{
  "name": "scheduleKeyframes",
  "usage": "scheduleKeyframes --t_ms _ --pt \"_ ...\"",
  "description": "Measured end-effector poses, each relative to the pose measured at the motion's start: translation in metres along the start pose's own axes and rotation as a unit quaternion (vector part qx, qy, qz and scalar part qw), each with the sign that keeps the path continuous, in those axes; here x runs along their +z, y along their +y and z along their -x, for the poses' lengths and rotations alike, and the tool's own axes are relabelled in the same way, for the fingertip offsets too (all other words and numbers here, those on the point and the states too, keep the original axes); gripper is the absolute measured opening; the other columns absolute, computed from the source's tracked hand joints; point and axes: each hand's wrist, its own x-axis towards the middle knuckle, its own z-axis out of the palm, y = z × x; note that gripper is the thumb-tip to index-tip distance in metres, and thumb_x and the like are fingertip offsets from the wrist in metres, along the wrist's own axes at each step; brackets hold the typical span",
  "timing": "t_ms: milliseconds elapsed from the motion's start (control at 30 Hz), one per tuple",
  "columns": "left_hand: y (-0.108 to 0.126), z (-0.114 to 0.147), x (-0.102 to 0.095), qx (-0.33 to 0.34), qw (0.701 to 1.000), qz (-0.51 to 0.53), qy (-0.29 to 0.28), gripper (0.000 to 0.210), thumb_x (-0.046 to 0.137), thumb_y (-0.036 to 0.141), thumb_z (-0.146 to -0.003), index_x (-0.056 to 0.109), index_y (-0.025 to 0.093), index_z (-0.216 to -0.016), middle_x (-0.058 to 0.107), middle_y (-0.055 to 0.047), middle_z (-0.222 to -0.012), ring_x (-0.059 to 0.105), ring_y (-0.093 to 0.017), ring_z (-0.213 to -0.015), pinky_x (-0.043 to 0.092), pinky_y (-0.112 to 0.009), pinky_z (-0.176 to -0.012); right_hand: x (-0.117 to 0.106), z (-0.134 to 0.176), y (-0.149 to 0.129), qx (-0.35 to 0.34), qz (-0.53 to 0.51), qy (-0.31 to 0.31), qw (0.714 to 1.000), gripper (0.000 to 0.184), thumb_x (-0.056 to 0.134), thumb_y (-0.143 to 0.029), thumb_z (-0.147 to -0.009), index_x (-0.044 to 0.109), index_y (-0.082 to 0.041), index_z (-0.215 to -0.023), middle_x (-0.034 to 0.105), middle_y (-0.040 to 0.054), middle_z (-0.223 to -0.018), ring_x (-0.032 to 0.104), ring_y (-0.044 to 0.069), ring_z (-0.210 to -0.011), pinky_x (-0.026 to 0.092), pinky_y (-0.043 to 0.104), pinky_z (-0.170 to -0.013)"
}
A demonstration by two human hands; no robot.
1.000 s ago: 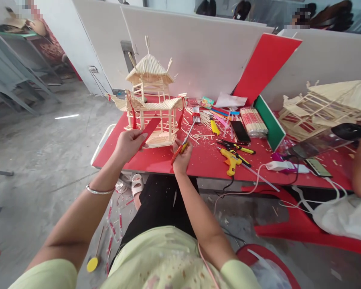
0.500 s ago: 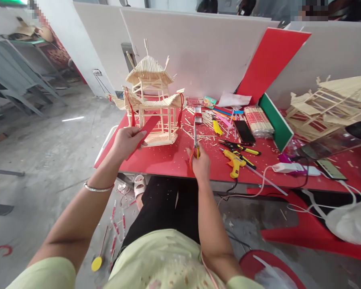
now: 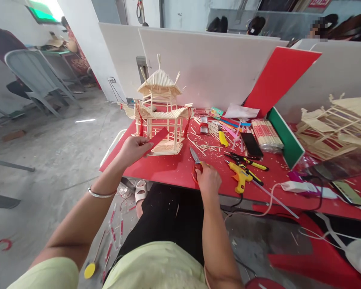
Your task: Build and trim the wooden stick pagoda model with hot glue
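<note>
My left hand (image 3: pixel 135 150) pinches a strip of red paper (image 3: pixel 160 138) between thumb and fingers, in front of a pagoda model (image 3: pixel 161 114) built from thin wooden sticks. Red cords hang from the model's lower roof corners. Over the front edge of the red table (image 3: pixel 156 170), my right hand (image 3: pixel 209 178) is closed round the red handles of a pair of scissors (image 3: pixel 195 156). The scissor blades point up and left, apart from the paper, and look closed. Part of the handles is hidden by my fingers.
Right of my hand lie a yellow glue gun (image 3: pixel 240 176), pliers (image 3: pixel 252 162), a black phone (image 3: pixel 251 145) and a yellow cutter (image 3: pixel 223 138). Loose sticks (image 3: pixel 204 146) scatter behind. A bundle of sticks (image 3: pixel 267 134) leans near a green board (image 3: pixel 287 140). Another stick model (image 3: pixel 337 124) stands far right.
The view has tilted up and shifted left. The scissors have turned from pointing straight ahead to up and left, and my right hand has rolled over. My left hand keeps the red paper.
</note>
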Motion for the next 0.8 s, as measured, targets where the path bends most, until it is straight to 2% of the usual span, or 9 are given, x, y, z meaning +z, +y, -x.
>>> scheduleKeyframes --t_ms 100,167,267,333,367,433,533,700,800 --pt "0.002 0.002 -0.001 0.013 0.999 -0.015 -0.035 0.033 0.069 0.026 -0.088 0.060 0.018 -0.057 0.060 0.000 -0.052 0.064 -0.011 -0.052 0.039 -0.015 -0.041 -0.006 0.000 -0.003 -0.030 -0.052 0.049 0.997 0.037 0.064 -0.031 -0.100 0.073 -0.020 -0.135 0.076 0.0174 -0.124 0.070 0.032 -0.116 0.054 0.041 -0.093" --pt "0.001 0.001 -0.001 0.028 0.999 -0.012 -0.039 0.036 0.069 0.027 -0.088 0.056 0.018 -0.056 0.054 0.002 -0.049 0.060 -0.010 -0.049 0.039 -0.015 -0.042 -0.009 -0.003 -0.011 -0.070 -0.157 0.083 0.982 0.035 0.061 -0.035 -0.102 0.075 -0.020 -0.130 0.077 0.0150 -0.126 0.070 0.031 -0.116 0.055 0.043 -0.096" --pt "-0.006 -0.003 0.000 0.054 0.998 -0.002 -0.041 0.036 0.068 0.030 -0.088 0.056 0.018 -0.057 0.053 0.003 -0.050 0.061 -0.010 -0.051 0.042 -0.016 -0.046 -0.013 -0.012 -0.035 -0.160 -0.333 0.118 0.922 0.040 0.055 -0.045 -0.105 0.076 -0.020 -0.128 0.078 0.0119 -0.126 0.072 0.027 -0.114 0.057 0.039 -0.096" --pt "-0.013 -0.005 0.000 0.061 0.997 0.015 -0.036 0.030 0.069 0.031 -0.088 0.062 0.018 -0.062 0.058 0.002 -0.055 0.065 -0.012 -0.054 0.044 -0.017 -0.048 -0.014 -0.020 -0.055 -0.203 -0.387 0.137 0.889 0.044 0.052 -0.049 -0.106 0.074 -0.020 -0.130 0.078 0.0115 -0.127 0.071 0.025 -0.116 0.057 0.038 -0.099" --pt "-0.016 -0.006 0.001 0.060 0.997 0.026 -0.037 0.026 0.069 0.032 -0.087 0.064 0.018 -0.066 0.059 0.001 -0.057 0.067 -0.013 -0.056 0.045 -0.018 -0.049 -0.015 -0.024 -0.065 -0.213 -0.395 0.141 0.882 0.044 0.052 -0.049 -0.106 0.074 -0.020 -0.131 0.077 0.0114 -0.127 0.071 0.025 -0.118 0.056 0.038 -0.100" --pt "-0.022 -0.008 0.002 0.071 0.995 0.053 -0.039 0.030 0.068 0.031 -0.088 0.059 0.019 -0.062 0.055 0.002 -0.055 0.069 -0.014 -0.058 0.046 -0.019 -0.051 -0.015 -0.032 -0.083 -0.214 -0.394 0.144 0.882 0.044 0.052 -0.048 -0.105 0.074 -0.020 -0.130 0.078 0.0114 -0.125 0.071 0.025 -0.117 0.055 0.039 -0.102" --pt "-0.025 -0.011 0.002 0.106 0.993 0.044 -0.034 0.032 0.067 0.027 -0.088 0.055 0.019 -0.059 0.059 0.001 -0.055 0.065 -0.012 -0.056 0.040 -0.019 -0.051 -0.014 -0.038 -0.100 -0.175 -0.402 0.150 0.886 0.044 0.055 -0.047 -0.101 0.074 -0.018 -0.129 0.080 0.0115 -0.120 0.074 0.024 -0.108 0.057 0.038 -0.098" --pt "-0.025 -0.003 0.004 0.130 0.991 0.037 -0.009 0.039 0.064 0.022 -0.089 0.047 0.021 -0.055 0.053 0.001 -0.049 0.066 -0.016 -0.060 0.034 -0.023 -0.053 -0.012 -0.036 -0.112 -0.100 -0.348 0.182 0.914 0.047 0.059 -0.048 -0.097 0.078 -0.017 -0.126 0.083 0.0113 -0.108 0.077 0.025 -0.096 0.058 0.037 -0.092" --pt "-0.033 0.014 0.009 0.160 0.986 0.039 0.029 0.036 0.065 0.019 -0.090 0.051 0.021 -0.057 0.062 -0.004 -0.059 0.067 -0.019 -0.069 0.039 -0.026 -0.061 -0.009 -0.036 -0.114 -0.077 -0.301 0.211 0.927 0.042 0.058 -0.045 -0.096 0.082 -0.019 -0.120 0.084 0.0108 -0.106 0.077 0.026 -0.092 0.057 0.036 -0.091"
